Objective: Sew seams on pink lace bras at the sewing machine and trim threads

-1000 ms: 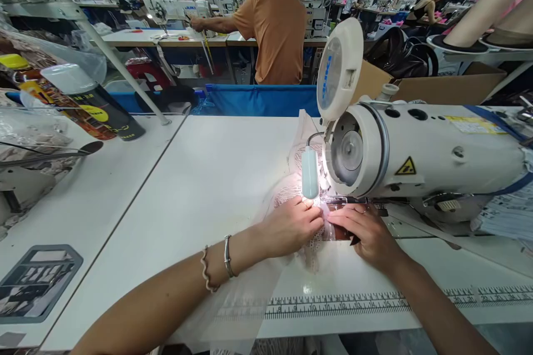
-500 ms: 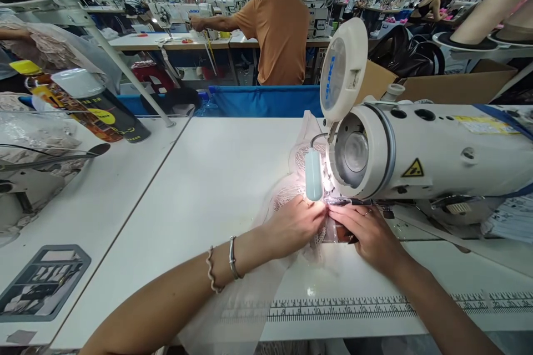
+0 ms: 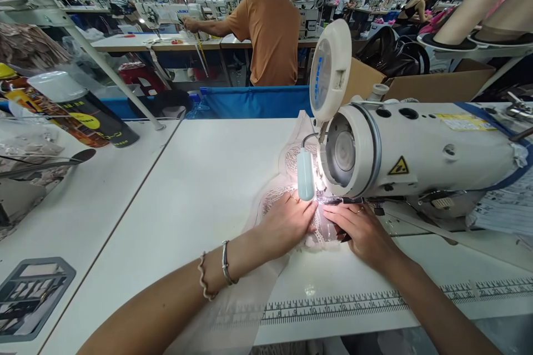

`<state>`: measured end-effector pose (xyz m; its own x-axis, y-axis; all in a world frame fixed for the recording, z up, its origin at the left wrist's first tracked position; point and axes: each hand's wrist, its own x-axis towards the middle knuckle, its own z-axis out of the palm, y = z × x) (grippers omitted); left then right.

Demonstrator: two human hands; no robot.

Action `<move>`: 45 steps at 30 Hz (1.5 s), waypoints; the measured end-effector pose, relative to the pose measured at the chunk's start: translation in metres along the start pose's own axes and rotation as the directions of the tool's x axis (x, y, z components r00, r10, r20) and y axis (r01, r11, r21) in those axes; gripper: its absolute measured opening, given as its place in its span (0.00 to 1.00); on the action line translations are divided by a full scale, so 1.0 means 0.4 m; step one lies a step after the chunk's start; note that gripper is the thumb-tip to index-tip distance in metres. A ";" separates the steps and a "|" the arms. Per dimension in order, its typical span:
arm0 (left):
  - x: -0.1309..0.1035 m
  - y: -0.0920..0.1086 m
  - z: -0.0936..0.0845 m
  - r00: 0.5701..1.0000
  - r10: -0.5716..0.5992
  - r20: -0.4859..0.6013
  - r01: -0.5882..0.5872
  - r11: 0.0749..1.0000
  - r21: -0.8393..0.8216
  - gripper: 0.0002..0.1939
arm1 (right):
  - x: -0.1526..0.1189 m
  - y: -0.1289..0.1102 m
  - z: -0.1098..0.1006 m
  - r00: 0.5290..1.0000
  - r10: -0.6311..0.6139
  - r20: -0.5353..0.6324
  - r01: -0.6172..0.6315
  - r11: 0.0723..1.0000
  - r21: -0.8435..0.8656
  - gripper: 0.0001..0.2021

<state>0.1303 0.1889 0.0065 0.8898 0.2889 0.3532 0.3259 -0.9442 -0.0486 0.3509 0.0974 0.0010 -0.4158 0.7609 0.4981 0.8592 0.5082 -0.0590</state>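
Observation:
Pale pink lace fabric lies under the head of a white sewing machine, lit brightly near the needle area. My left hand is closed on the lace, fingertips bunched just left of the needle area. To the right, my right hand has its fingers together and reaching forward, gripping the fabric's right edge; its thumb is mostly hidden. A sheer piece of the fabric trails down over the table's front edge beneath my left forearm. The needle itself is hidden behind a small pale-blue lamp and the machine head.
A printed ruler runs along the front of the white table. At left, a spray can and a bottle lean by a slanted pole. Thread cones and a cardboard box stand behind; a person works beyond.
The view has shifted slightly right. My hands have parted a little at the needle area, exposing more lace between them. The lace's near edge is spread flatter.

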 end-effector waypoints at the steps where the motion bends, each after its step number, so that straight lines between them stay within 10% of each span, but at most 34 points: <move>1: -0.001 0.002 0.001 1.000 -0.010 -0.012 0.010 1.000 0.015 0.17 | 0.000 -0.001 0.000 1.000 0.002 0.006 -0.002 1.000 0.004 0.30; 14: -0.003 0.006 -0.003 1.000 -0.016 0.019 0.017 0.998 -0.060 0.11 | -0.011 0.008 0.011 1.000 0.007 -0.006 -0.007 1.000 0.023 0.30; 21: -0.002 0.029 -0.003 0.982 0.188 0.001 -0.187 0.977 -0.107 0.14 | -0.016 0.012 0.022 0.997 0.074 -0.005 -0.074 0.997 0.003 0.28; 45: 0.004 -0.055 -0.008 0.986 -0.001 0.168 0.036 0.978 -0.205 0.24 | -0.020 0.012 0.010 0.991 0.130 0.023 -0.129 0.990 -0.051 0.33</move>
<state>0.1235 0.2096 0.0109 0.9306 0.3122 0.1908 0.2850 -0.9456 0.1571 0.3573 0.0954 -0.0068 -0.3076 0.8297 0.4658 0.9197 0.3848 -0.0781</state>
